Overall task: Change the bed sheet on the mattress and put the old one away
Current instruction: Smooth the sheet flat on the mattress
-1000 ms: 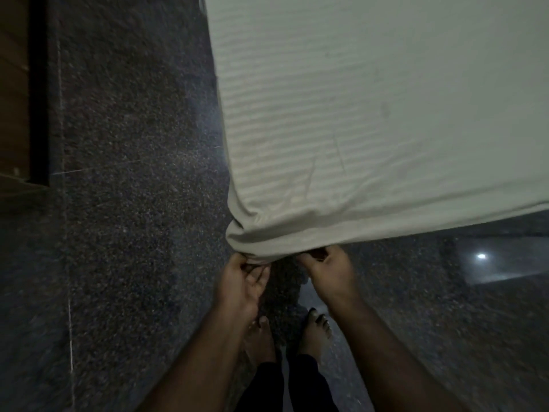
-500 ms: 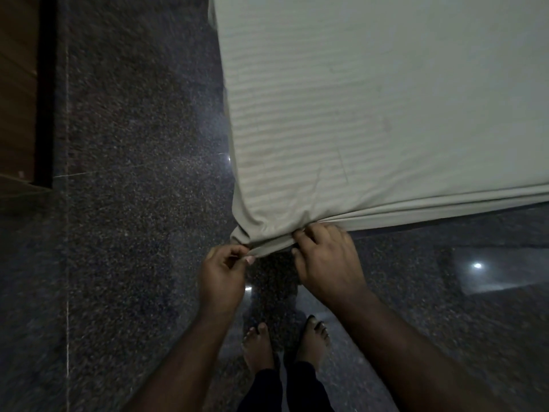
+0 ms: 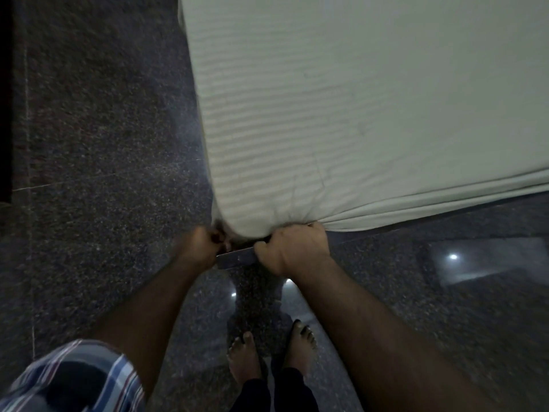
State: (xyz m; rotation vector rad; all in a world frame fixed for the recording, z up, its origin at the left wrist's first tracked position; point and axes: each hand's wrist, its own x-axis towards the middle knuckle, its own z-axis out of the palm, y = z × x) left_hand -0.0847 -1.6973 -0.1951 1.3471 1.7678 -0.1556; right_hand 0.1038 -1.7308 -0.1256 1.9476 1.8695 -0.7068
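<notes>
While both hands work at the near corner of the mattress (image 3: 371, 99), the pale striped cotton bed sheet (image 3: 267, 162) lies stretched over it. Left hand (image 3: 199, 246) — closed in a fist at the corner's underside. Right hand (image 3: 297, 248) — fingers curled around the sheet's bunched lower edge. Bare feet stand on the dark speckled granite floor (image 3: 104, 144).

The sheet (image 3: 371, 114) was pale matt cloth, faintly ribbed with woven stripes and creased at the corner. The floor (image 3: 98, 150) was dark speckled stone, polished glossy enough to mirror lights. The sleeve (image 3: 89, 379) was checked cloth.
</notes>
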